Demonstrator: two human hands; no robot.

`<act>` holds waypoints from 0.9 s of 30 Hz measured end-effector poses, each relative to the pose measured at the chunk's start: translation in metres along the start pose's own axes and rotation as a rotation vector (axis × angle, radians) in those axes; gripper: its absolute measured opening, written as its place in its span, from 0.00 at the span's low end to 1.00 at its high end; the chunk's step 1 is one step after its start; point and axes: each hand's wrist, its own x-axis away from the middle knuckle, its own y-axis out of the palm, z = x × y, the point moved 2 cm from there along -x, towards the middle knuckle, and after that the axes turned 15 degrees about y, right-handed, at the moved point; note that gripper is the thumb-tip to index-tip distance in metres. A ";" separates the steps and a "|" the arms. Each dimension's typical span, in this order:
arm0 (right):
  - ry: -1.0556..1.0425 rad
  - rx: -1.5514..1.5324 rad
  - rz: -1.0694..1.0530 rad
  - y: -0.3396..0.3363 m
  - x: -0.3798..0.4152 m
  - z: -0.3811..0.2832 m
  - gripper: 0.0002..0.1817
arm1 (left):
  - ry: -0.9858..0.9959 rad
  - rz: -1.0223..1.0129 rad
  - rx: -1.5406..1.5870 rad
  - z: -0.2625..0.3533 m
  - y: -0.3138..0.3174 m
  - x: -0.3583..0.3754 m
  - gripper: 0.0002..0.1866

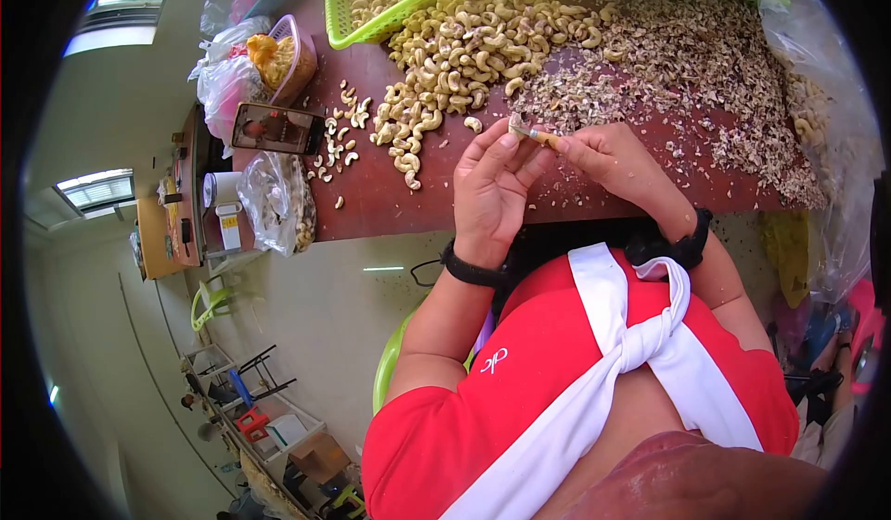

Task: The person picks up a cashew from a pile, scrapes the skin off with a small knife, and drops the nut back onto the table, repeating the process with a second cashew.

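My left hand (492,186) pinches a cashew nut (516,123) between thumb and fingertips, over the front of the dark red table (371,209). My right hand (613,163) is closed around a small peeling knife (545,138) with a tan handle and a pale blue band. The knife's tip meets the nut; the blade is too small to see clearly. Just beyond my hands lies a large heap of cashew nuts (464,51). A broad spread of flaky peeled skins (677,75) covers the right part of the table.
Green baskets (336,10) of cashews stand at the back. At the left are a propped phone (277,128), a pink basket (302,56), plastic bags (264,200) and scattered pale nuts (351,158). Clear plastic sheeting (821,65) hangs at the right edge. Part of another person shows at far right.
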 end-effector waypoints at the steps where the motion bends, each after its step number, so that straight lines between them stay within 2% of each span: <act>1: 0.001 0.000 0.000 0.000 0.000 0.000 0.23 | -0.001 0.000 0.000 0.000 0.000 0.000 0.11; 19: -0.004 -0.032 -0.016 -0.002 -0.001 0.000 0.22 | 0.083 -0.024 0.025 -0.002 0.003 0.005 0.07; 27: 0.022 -0.025 -0.056 0.001 0.001 -0.002 0.22 | 0.054 0.037 0.042 -0.001 0.000 0.004 0.06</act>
